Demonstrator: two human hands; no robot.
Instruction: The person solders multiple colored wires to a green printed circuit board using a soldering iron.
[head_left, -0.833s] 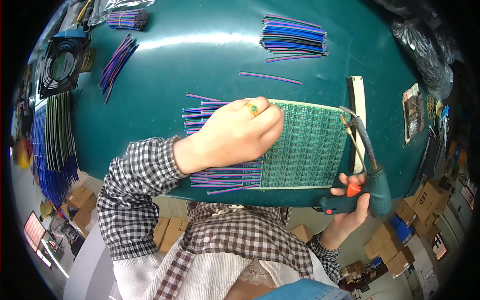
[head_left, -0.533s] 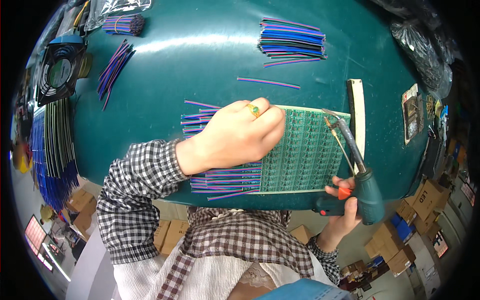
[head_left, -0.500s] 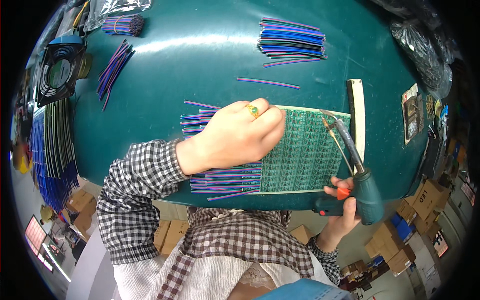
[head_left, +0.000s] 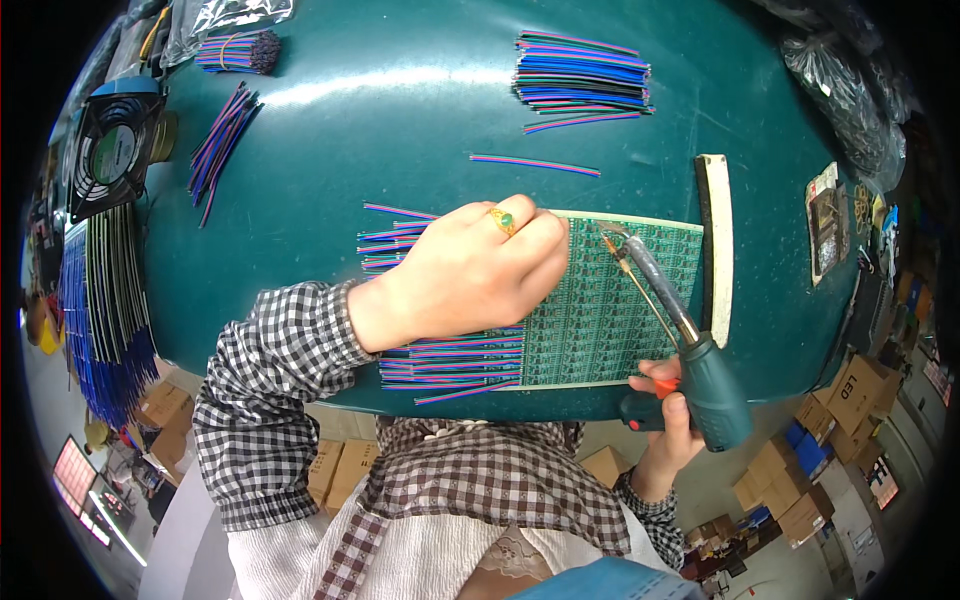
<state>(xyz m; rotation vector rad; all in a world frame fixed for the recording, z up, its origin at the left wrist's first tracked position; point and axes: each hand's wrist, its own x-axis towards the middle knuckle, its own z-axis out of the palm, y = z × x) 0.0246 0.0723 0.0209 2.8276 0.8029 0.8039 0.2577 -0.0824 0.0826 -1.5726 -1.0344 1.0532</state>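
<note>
My right hand (head_left: 672, 437) grips a dark green soldering gun (head_left: 716, 398), a finger at its red trigger. The gun's metal tip and thin feed tube slant up and left over a green circuit board panel (head_left: 620, 310), near its far edge. My left hand (head_left: 475, 268), wearing a ring with a green stone, lies closed over the panel's left part. Its fingertips point down and are hidden, and so is whatever they pinch. Striped ribbon wires (head_left: 450, 362) stick out leftward from the panel's left side, partly under that hand.
A white-and-black strip (head_left: 716, 250) stands right of the panel. One loose ribbon wire (head_left: 535, 165) lies beyond it, with a wire pile (head_left: 582, 75) farther back. Left are a small fan (head_left: 118, 148), a banded wire bundle (head_left: 238, 53) and hanging wires (head_left: 105, 310). A small tray (head_left: 826, 225) sits far right.
The soldering gun in my right hand has moved left, bringing its tip closer to my left hand. My left hand has stayed nearly in place.
</note>
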